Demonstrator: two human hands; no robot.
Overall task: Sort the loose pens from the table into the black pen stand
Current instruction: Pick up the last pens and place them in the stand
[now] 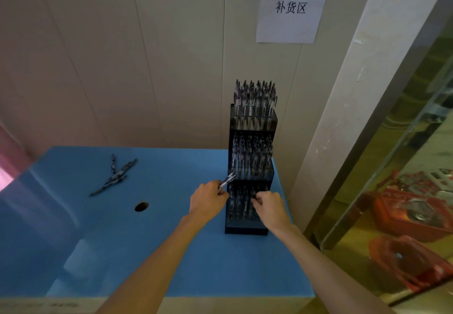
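Two hands at frame centre, left hand (208,198) gripping pens (226,180), right hand (269,206) pinching a pen in the black pen stand (250,228) lowest tier, loose pens (115,176) left on blue table (171,252).

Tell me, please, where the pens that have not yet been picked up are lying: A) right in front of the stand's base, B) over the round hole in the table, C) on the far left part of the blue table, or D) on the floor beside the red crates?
C: a small pile of loose pens lies on the blue table's far left part, well away from the black pen stand.
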